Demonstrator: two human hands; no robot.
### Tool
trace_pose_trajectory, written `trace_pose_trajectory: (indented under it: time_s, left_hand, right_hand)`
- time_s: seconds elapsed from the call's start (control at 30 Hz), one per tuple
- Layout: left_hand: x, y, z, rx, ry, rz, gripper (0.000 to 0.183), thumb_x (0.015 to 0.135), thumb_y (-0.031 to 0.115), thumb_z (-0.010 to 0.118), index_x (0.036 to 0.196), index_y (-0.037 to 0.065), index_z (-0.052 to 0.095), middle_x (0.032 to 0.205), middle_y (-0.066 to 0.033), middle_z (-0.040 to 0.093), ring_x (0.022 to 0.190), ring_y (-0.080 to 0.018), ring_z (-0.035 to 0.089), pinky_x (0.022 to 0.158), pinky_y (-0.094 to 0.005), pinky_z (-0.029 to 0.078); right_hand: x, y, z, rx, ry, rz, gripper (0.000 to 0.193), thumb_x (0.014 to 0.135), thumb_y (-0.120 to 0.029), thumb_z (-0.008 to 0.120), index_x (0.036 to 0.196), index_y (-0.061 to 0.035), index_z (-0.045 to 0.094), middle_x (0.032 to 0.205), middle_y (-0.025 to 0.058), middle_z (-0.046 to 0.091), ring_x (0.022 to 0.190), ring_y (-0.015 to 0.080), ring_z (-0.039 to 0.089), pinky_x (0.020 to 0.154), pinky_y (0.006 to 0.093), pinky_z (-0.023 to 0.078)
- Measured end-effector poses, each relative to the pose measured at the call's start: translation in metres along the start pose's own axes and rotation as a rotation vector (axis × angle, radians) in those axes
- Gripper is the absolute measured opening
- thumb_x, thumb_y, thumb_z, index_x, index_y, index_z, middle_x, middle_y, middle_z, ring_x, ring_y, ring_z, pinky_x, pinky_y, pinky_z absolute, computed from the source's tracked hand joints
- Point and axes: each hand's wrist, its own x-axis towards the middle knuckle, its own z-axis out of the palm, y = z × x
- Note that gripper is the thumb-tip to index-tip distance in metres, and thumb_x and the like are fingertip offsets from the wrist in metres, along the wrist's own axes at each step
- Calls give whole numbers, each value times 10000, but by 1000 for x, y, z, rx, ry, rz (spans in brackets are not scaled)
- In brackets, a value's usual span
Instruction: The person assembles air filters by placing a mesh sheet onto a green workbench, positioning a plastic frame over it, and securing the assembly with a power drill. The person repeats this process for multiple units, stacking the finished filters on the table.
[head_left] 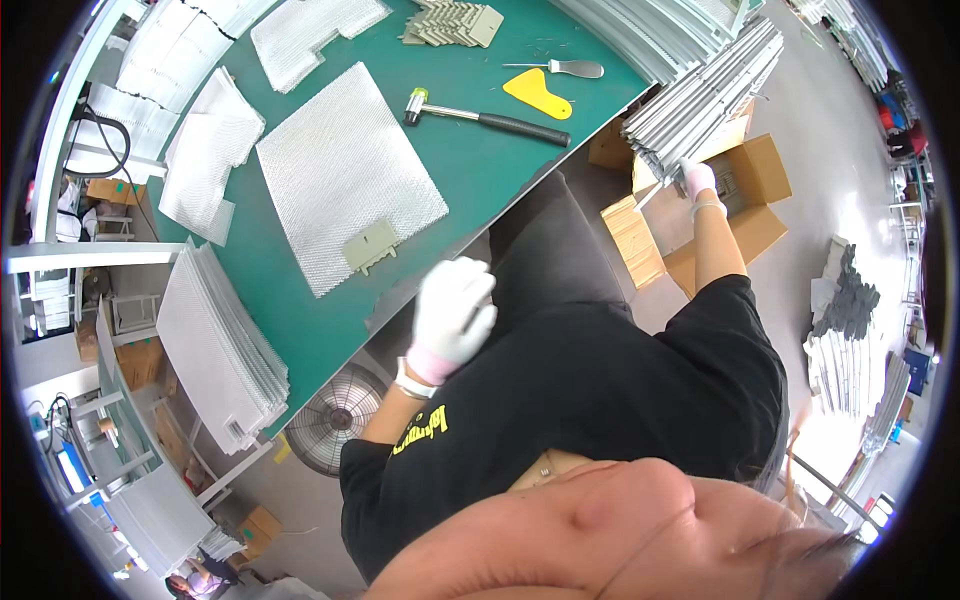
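Note:
My left hand (452,312), in a white glove, hovers by the table's near edge with its fingers loosely bent and slightly apart, nothing in them. Close by, a beige plastic bracket (371,247) rests on the lower corner of a silvery mesh panel (350,165). My right arm stretches out to the right. The gloved right hand (699,180) is closed at the near ends of a stack of long grey metal strips (700,95), gripping a strip end; its fingertips are partly hidden.
On the green table (440,160) lie a hammer (490,120), a yellow scraper (538,94), a screwdriver (570,68) and stacked beige brackets (455,24). More mesh panels (215,345) lean at the left edge. An open cardboard box (765,170) and a fan (335,415) stand below.

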Motion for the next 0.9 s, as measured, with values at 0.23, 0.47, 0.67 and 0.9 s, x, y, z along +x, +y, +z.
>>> trace_pose_trajectory:
  time_s: [0.23,0.47,0.67,0.9]
  left_hand:
    - [-27,-25,106,-600,-348,-424,349,931,193,655,1221,-2,650,1215,-174,671,1173,-326,627,1021,-397,485]
    - [-1,-36,148,-637,-391,-406,338,963,161,621,1252,-11,645,1255,-163,666,1187,-269,634,1038,-359,480]
    - [-14,-46,147,-699,-345,-505,334,979,186,613,1247,-12,647,1233,-150,679,1175,-255,643,1031,-351,487]
    - [-48,-50,130,-704,-298,-634,349,1000,150,599,1291,-42,612,1259,-139,675,1213,-201,624,1058,-326,467]
  right_hand:
    - [-81,-41,-10,1629,-358,102,268,964,-300,596,766,-141,510,652,-9,463,540,108,411,483,261,332]
    - [-100,-50,-39,1501,-222,97,331,970,-266,667,719,-174,472,582,-62,359,471,86,342,435,245,281]
    - [-100,-51,-4,1290,45,19,320,941,-248,715,718,-192,493,550,-71,355,411,81,303,391,252,250]
    - [-148,-84,34,1356,-177,-76,84,969,-201,651,956,-129,610,646,-60,465,492,77,394,434,242,311]
